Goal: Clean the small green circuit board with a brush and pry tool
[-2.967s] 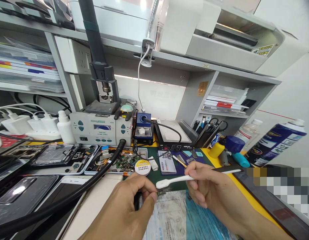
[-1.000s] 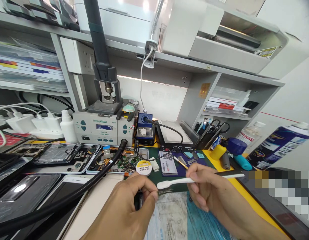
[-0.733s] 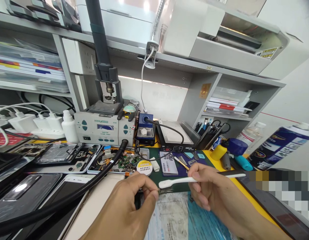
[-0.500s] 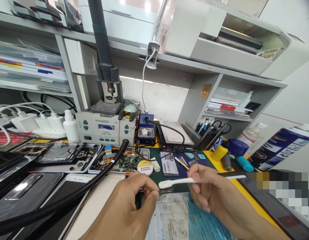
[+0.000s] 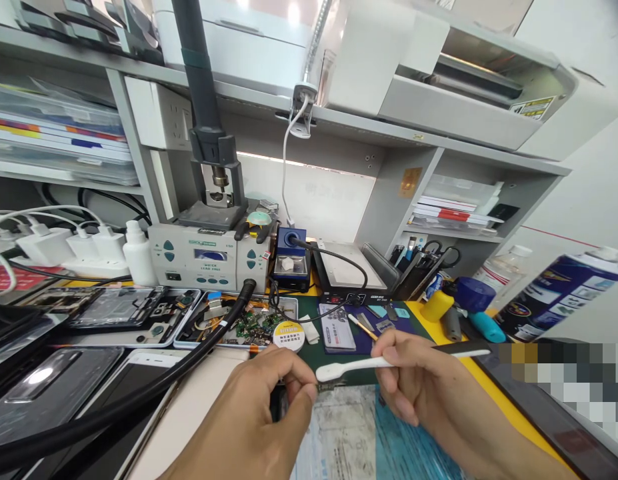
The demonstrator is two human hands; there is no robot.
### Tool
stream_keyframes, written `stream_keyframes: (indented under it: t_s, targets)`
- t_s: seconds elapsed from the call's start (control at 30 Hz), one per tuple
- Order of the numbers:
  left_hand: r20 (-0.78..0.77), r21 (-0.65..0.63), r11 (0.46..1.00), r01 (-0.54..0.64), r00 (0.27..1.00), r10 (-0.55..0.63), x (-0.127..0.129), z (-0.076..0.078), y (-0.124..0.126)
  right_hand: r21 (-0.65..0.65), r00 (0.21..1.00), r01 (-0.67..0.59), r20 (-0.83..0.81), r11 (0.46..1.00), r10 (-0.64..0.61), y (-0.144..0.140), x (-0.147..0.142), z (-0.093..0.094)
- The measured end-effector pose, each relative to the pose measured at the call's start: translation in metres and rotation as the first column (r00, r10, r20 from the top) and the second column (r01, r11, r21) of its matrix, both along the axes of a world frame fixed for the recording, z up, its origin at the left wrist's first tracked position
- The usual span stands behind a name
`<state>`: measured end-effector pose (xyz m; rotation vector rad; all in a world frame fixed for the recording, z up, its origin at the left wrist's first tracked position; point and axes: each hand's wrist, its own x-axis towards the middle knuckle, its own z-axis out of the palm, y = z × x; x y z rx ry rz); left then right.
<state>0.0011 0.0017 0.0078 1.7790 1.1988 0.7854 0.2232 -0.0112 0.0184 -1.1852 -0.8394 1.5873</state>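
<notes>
The white brush [image 5: 356,365], gripped by the right hand [image 5: 419,375], had dipped slightly toward the small part [image 5: 331,385], which sat between both hands, pinched by the left hand [image 5: 269,403].

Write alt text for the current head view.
Right hand holds a white toothbrush, its tip close to a tiny part pinched in the left hand. Behind them: loose circuit boards and a grey QUICK rework station.

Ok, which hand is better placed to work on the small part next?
Probably the right hand: it holds the white tool, broad end near the small part; the left hand pinches that part.
</notes>
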Motion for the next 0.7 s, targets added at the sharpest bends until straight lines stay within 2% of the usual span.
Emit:
stream_keyframes:
  t_s: [0.2, 0.5, 0.7]
  targets:
    - [-0.012, 0.076, 0.997, -0.014, 1.0, 0.015, 0.0007, -0.0001, 0.0002, 0.0, 1.0, 0.007, -0.001, 1.0, -0.007, -0.0036, 0.0019, -0.0022]
    - [-0.011, 0.03, 0.999, 0.028, 1.0, -0.028, 0.0005, -0.0057, 0.0037, 0.012, 1.0, 0.021, -0.002, 1.0, -0.021, -0.0015, 0.0021, -0.0039]
    - [-0.014, 0.054, 0.998, 0.035, 0.999, -0.034, 0.001, -0.0065, 0.004, 0.001, 1.0, 0.029, -0.001, 1.0, -0.029, -0.0032, 0.0011, -0.0028]
